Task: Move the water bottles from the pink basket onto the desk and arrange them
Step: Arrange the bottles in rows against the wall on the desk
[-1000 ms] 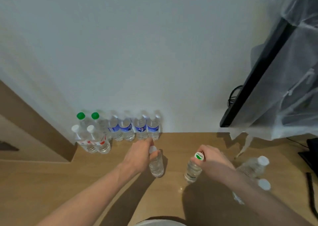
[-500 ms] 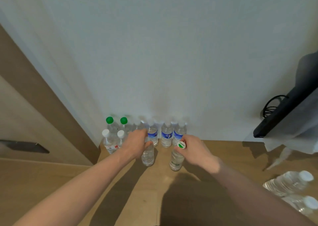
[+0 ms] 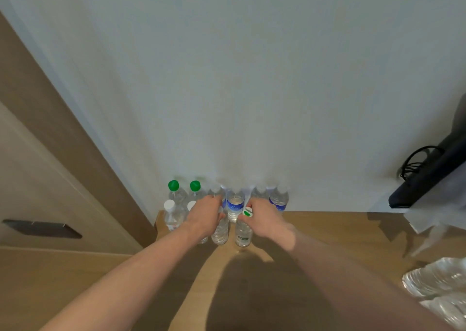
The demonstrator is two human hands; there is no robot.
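Wooden desk [image 3: 327, 232] against white wall [image 3: 227, 78]

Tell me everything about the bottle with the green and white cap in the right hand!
The bottle is clear plastic and looks filled with water. Its white cap has a green patch and tiny writing too blurred to read. A dark label band wraps its lower part. It stands about upright, its base at the wooden desk, in front of the row of bottles by the wall. The right hand grips it near the top. Another clear bottle stands close on its left.
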